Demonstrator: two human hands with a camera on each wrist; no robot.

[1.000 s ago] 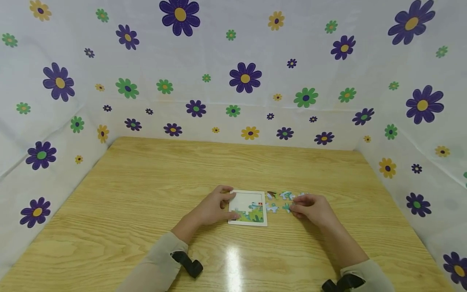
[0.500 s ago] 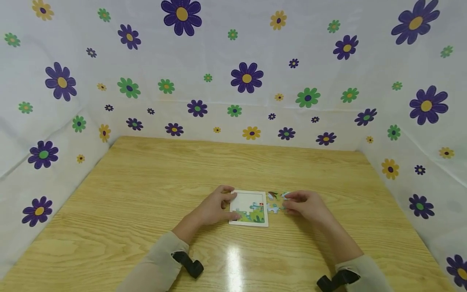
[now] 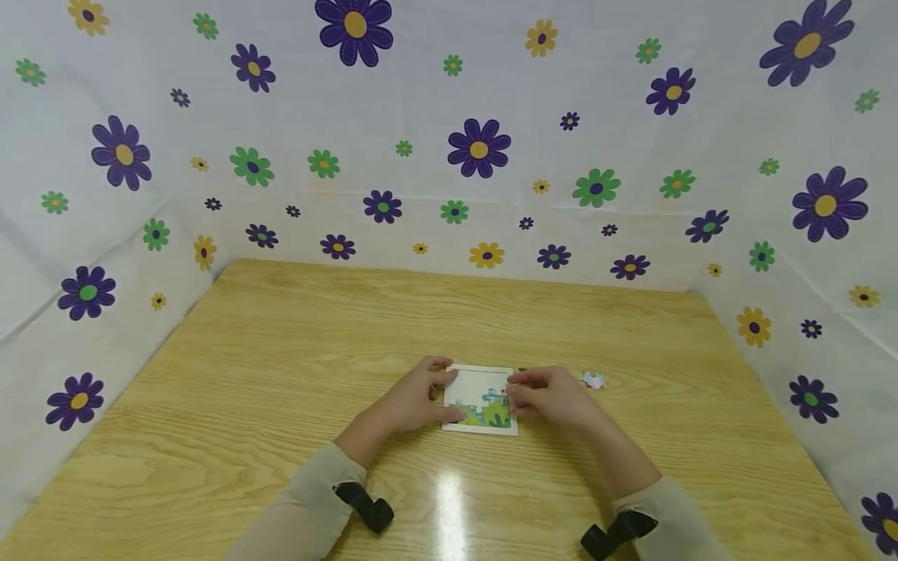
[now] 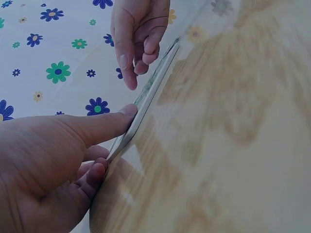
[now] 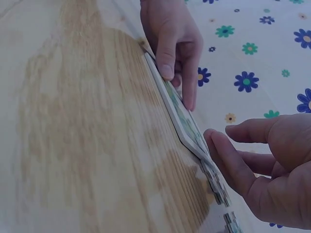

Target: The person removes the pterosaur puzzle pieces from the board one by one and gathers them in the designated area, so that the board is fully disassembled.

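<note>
A square white-rimmed jigsaw puzzle tray [image 3: 481,432] lies on the table, with joined green and blue pieces [image 3: 491,413] along its lower and right parts and bare white backing at upper left. My left hand [image 3: 414,397] grips the tray's left side; its thumb [image 4: 109,127] lies on the rim and its fingers bend at the edge. At the right edge my right hand [image 3: 550,396] hovers with thumb and fingers slightly bent and apart at the tips in the right wrist view, no piece showing between them. It hides most of the loose pieces there.
Loose pale-blue jigsaw piece [image 3: 592,379] lies right of my right hand. More loose pieces [image 5: 214,183] sit along the tray's right edge in the right wrist view. Wooden table [image 3: 316,327] extends around, backed by a flower-print white cloth [image 3: 421,101].
My right hand has moved left, from over the outer loose pieces to the tray's right edge, uncovering the far-right piece. My left hand stays on the tray.
</note>
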